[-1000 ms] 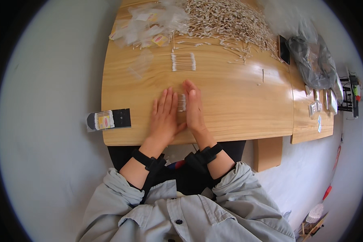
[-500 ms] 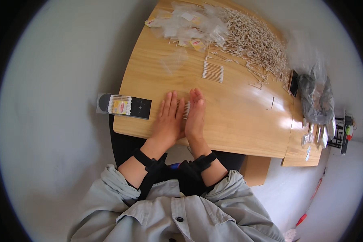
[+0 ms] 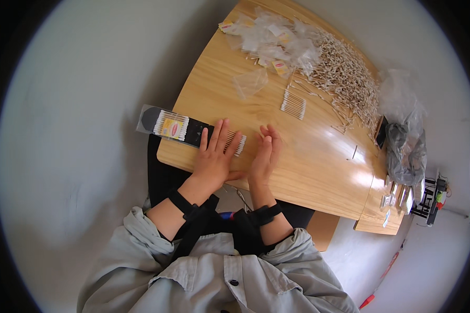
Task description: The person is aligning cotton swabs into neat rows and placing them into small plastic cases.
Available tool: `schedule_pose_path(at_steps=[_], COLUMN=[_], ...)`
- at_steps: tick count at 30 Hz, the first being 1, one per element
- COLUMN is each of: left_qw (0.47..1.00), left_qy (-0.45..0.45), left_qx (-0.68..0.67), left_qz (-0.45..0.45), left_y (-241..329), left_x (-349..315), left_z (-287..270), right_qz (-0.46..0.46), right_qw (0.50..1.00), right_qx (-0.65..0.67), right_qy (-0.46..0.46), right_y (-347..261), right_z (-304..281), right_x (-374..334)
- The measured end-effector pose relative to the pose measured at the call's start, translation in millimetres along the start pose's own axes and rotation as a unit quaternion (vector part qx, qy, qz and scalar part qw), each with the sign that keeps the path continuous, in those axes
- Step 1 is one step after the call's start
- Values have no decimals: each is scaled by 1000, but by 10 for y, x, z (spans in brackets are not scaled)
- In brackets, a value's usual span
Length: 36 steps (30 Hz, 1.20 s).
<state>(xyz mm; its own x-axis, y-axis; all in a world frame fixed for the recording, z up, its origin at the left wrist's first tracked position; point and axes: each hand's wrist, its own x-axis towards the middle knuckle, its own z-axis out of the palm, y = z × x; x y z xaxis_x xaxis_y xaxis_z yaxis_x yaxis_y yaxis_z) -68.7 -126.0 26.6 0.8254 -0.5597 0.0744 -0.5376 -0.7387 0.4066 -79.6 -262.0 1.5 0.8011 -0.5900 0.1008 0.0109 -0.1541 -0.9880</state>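
Observation:
My left hand (image 3: 214,159) lies flat with spread fingers over a row of cotton swabs (image 3: 239,145) near the table's front edge. The swabs' right ends stick out past the fingers; the rest is covered. A little to the right stands my right hand (image 3: 265,156), turned on its side, its fingers stretched and holding nothing. It is apart from the row. Left of my left hand is a dark flat strip (image 3: 195,133), touched or nearly touched by the fingers. A clear bag (image 3: 143,119) on its far end holds a packed row of cotton swabs with a yellow card (image 3: 169,127).
Another short row of cotton swabs (image 3: 293,106) lies mid-table. Behind it spreads a large heap of loose swabs (image 3: 347,73), with clear bags and yellow cards (image 3: 279,39) to its left. One clear bag (image 3: 250,83) lies alone. A grey plastic bag (image 3: 403,156) stands at the right.
My right hand has moved away from the swab row, and my left hand has shifted over it toward the dark strip. The whole view has turned slightly.

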Motion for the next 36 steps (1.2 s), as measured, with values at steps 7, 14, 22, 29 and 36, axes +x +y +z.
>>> schedule_pose_path(at_steps=[7,14,22,29,36], left_qw=[999,995,996,992,931], left_qy=[-29,-20,-34,-30,199], left_qx=[33,80,62,88,-73], left_qz=[-24,-49,-63,-80,-297], left_y=[-8,-182,-321,-407,-1331], left_x=[28,-57,-140,-160,-203], left_z=[92,-70,-160,-274,-779], right_qz=[76,-33,-197,-210,-214], right_qw=[977,998,916,902,882], right_qx=[192,-50,-346,-363,-409], right_qy=[-46,-24,-59,-105,-96], right_y=[83,-40,-131,-146,-144], right_z=[375,431,759,912,925], right_x=[-23,-62,27,14,58])
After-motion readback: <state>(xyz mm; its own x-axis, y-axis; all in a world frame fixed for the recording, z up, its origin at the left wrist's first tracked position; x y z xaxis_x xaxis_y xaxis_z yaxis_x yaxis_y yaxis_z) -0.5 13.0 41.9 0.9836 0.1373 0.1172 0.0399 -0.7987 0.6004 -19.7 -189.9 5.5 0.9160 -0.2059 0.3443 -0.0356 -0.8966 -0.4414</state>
